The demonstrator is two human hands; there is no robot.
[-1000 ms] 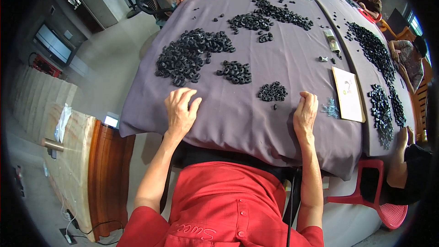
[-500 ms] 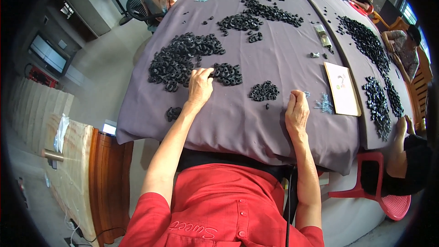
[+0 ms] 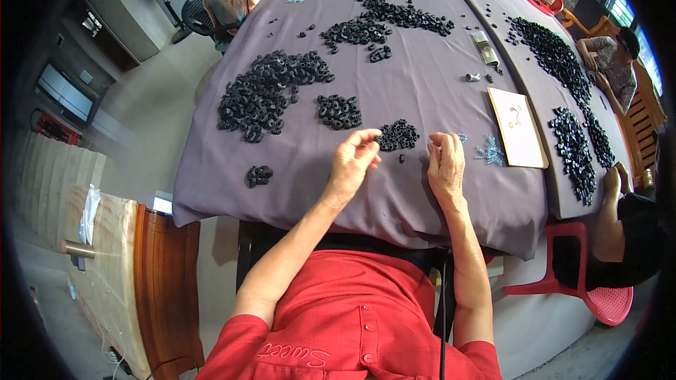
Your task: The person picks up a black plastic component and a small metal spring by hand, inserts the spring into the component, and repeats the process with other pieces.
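Note:
My left hand point(image 3: 354, 162) is closed in a pinch at the left edge of a small heap of black ring-shaped parts point(image 3: 398, 135). A dark bit shows at its fingertips, seemingly one small black part. Right of that heap, my right hand point(image 3: 446, 167) has thumb and fingers pressed together; what they hold, if anything, is too small to make out. One loose black part point(image 3: 402, 159) lies between the hands. Just beyond my right hand are small pale blue clear pieces point(image 3: 491, 150). A middle heap of black parts point(image 3: 339, 112) sits beyond my left hand.
A large heap of black parts point(image 3: 262, 91) and a small cluster point(image 3: 259, 176) lie to the left on the grey cloth point(image 3: 303, 200). A flat board point(image 3: 517, 127) lies at right, near a tube point(image 3: 484, 48). Other people sit around the table; a red stool point(image 3: 584, 267) stands at right.
My left hand has left the middle heap and moved right and nearer, to the small heap's edge. My right hand stays beside the blue pieces, its fingers turned slightly. The whole view has shifted a little.

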